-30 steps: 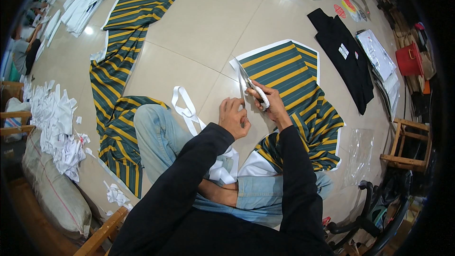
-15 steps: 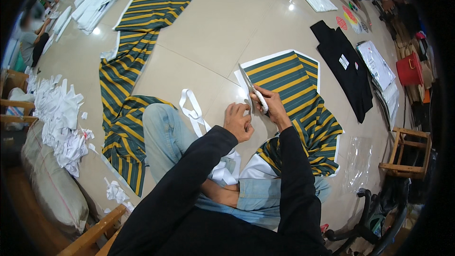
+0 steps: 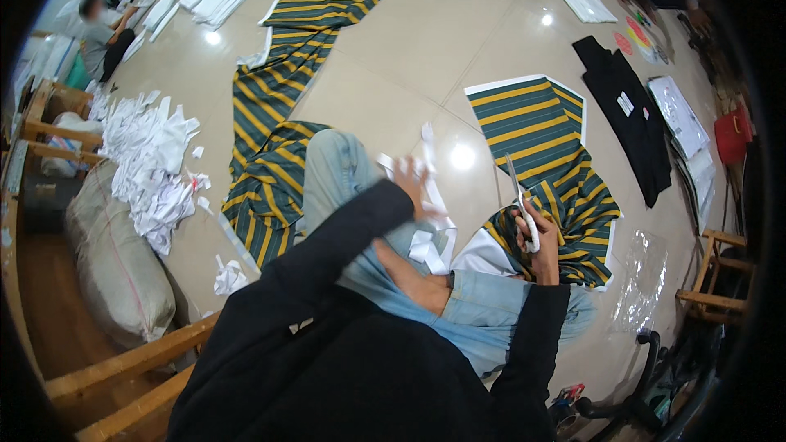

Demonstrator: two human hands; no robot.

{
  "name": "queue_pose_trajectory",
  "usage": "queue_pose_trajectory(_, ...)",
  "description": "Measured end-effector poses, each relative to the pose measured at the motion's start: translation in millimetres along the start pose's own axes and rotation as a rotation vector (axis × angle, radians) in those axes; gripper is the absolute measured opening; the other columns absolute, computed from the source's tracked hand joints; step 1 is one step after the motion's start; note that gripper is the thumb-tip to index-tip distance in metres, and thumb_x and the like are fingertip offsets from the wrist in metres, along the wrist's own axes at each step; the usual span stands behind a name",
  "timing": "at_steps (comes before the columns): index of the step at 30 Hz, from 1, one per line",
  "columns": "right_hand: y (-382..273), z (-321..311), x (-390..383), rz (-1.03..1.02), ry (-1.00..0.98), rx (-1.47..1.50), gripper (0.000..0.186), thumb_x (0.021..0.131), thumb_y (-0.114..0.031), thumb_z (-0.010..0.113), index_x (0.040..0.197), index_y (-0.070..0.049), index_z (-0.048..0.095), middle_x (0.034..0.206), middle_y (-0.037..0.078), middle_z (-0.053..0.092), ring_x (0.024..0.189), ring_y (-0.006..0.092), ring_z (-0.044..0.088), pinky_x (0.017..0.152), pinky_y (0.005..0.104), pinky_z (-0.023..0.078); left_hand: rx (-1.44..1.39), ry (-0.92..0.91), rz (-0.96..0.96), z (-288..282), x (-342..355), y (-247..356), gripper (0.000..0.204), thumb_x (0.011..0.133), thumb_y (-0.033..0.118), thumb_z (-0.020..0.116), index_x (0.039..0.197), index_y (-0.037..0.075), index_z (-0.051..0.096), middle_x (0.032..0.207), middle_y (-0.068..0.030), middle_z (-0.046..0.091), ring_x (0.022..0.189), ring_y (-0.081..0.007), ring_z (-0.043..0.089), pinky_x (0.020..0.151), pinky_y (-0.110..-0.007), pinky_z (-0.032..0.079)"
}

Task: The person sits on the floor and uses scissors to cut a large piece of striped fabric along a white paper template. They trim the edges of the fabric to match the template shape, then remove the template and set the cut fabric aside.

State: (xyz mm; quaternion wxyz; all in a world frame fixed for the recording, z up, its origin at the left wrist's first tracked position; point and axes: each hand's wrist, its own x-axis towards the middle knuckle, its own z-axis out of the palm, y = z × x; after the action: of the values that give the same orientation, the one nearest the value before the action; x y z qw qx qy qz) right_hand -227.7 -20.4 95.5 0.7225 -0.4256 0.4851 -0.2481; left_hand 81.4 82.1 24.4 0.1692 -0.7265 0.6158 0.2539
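Note:
My right hand (image 3: 540, 239) is closed around the white handles of a pair of scissors (image 3: 521, 196), blades pointing away from me. Beneath it lies green-and-yellow striped fabric (image 3: 524, 123), with white edging along its top and right sides. My left hand (image 3: 412, 187) is smeared by motion over white fabric strips (image 3: 428, 196) beside my bent knee. Whether its fingers hold a strip cannot be made out. More striped fabric (image 3: 274, 82) stretches up the floor on the left, bunched near my knee.
White scraps (image 3: 155, 164) are heaped at the left, by a stuffed sack (image 3: 123, 254) and a wooden frame (image 3: 147, 360). A black garment (image 3: 626, 119) and plastic-wrapped packs (image 3: 684, 127) lie at right, near a wooden stool (image 3: 712, 278). Other people sit at the far left and far right.
My left hand has moved away from the scissors to the left. The scissors have drawn back toward me in my right hand. White edging no longer shows along the fabric's left side. The view has shifted.

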Motion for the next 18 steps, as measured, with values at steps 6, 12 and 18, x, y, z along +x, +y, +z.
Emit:
queue_pose_trajectory(6, 27.0, -1.1, -4.2, 0.009, 0.037, -0.080, 0.041, 0.103, -0.012, 0.052, 0.143, -0.007, 0.055, 0.100, 0.002, 0.068, 0.057, 0.0027, 0.050, 0.043, 0.0167, 0.039, -0.300, 0.694, 0.128, 91.0, -57.6, 81.3, 0.018, 0.085, 0.024, 0.061, 0.094, 0.014, 0.073, 0.099, -0.0069, 0.069, 0.102, -0.0265, 0.065, 0.089, -0.044, 0.049)
queue_pose_trajectory(12, 32.3, 8.9, -2.1, -0.064, -0.073, -0.043, 0.043, 0.106, -0.016, 0.046, 0.147, -0.005, 0.049, 0.109, 0.004, 0.069, 0.053, 0.0044, 0.049, 0.041, 0.0162, 0.037, -2.312, 0.345, 0.190, 37.8, -87.8, 24.5, 0.031, 0.101, 0.029, 0.058, 0.118, 0.003, 0.061, 0.093, -0.0029, 0.064, 0.080, -0.0153, 0.065, 0.068, -0.033, 0.053)
queue_pose_trajectory(18, 32.9, -24.3, -1.4, -0.120, -0.084, 0.063, 0.049, 0.099, -0.013, 0.061, 0.146, -0.004, 0.050, 0.116, 0.007, 0.069, 0.056, 0.0015, 0.048, 0.043, 0.0162, 0.037, -2.055, 0.640, 0.200, 28.2, -329.7, -191.9, 0.035, 0.101, 0.038, 0.058, 0.101, 0.003, 0.065, 0.085, -0.0018, 0.066, 0.070, -0.0157, 0.062, 0.071, -0.034, 0.054)
